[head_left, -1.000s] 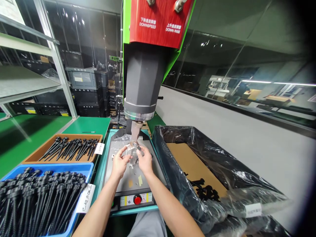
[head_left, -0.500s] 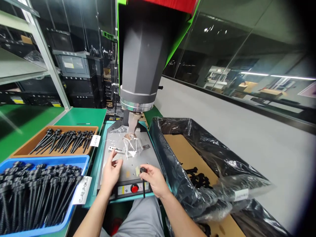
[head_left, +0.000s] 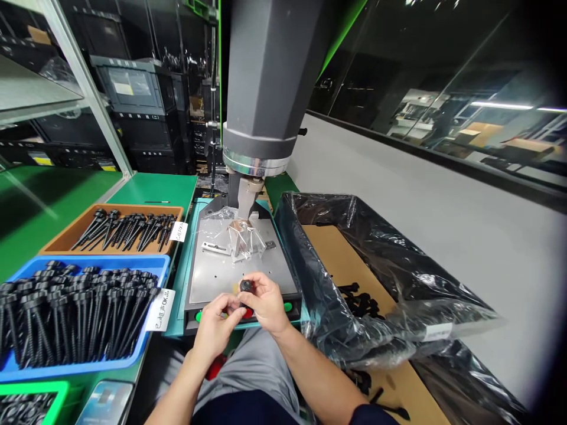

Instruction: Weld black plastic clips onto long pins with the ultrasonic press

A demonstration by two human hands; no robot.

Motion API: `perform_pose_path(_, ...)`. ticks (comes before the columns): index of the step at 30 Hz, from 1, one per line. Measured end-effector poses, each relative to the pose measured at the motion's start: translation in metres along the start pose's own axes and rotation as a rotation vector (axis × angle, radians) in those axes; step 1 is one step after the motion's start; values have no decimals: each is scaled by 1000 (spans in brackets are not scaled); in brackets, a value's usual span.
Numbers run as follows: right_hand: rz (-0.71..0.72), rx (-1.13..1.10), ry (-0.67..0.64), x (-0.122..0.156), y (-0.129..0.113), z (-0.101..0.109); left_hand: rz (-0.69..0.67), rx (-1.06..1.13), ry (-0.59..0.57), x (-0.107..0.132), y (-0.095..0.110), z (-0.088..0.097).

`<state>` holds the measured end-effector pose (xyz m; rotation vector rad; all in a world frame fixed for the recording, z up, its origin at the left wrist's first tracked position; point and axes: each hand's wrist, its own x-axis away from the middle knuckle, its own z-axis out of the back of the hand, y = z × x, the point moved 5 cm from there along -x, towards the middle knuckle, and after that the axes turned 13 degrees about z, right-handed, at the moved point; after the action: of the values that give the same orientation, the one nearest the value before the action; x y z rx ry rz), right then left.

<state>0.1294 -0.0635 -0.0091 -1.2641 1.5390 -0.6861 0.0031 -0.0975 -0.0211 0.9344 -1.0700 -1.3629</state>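
In my right hand (head_left: 268,301) is a black plastic part with a ribbed round head (head_left: 246,285), its head held between thumb and fingers. Its long stem is mostly hidden by my hands. My left hand (head_left: 217,324) is closed just below and left of the head, with thumb and fingertips together; what they pinch is hidden. Both hands are over the front edge of the machine's metal plate (head_left: 217,283). Behind them, clear plastic film (head_left: 248,242) covers the fixture under the machine's pointed metal tool (head_left: 246,198).
At left, an orange tray (head_left: 57,239) and a blue tray (head_left: 166,268) hold many black stemmed parts. A green bin (head_left: 64,389) stands nearer. To the right, a box lined with black plastic (head_left: 319,295) contains more black parts. Green buttons (head_left: 287,307) flank the plate's front.
My left hand has come down from beside the fixture to meet my right hand at the black part. The right hand has shifted slightly left and the camera view has tilted down.
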Motion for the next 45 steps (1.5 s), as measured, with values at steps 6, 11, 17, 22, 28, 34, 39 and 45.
perform_pose_path(6, 32, 197, -73, 3, 4, 4, 50, 68, 12, 0, -5, 3)
perform_pose_path(11, 127, 391, -227, 8, 0, 2, 74, 110, 25, -1, -9, 5)
perform_pose_path(17, 186, 411, -220, 10, 0, 0, 70, 131, 18, -2, -16, 5)
perform_pose_path(22, 165, 408, -185, 10, 8, -1, 80, 107, 30, -1, -18, 5)
perform_pose_path(28, 142, 373, -179, 8, 20, -1, 116, 85, 46, 2, -19, 8)
perform_pose_path(34, 89, 306, -230, 6, 33, -14, 123, 51, 121, 12, -16, 16)
perform_pose_path(39, -36, 168, -315, 15, 53, -23, 165, -87, 261, 39, -1, 63)
perform_pose_path(45, -150, 64, -272, 21, 76, -20, 340, -314, 746, 87, 3, 196)
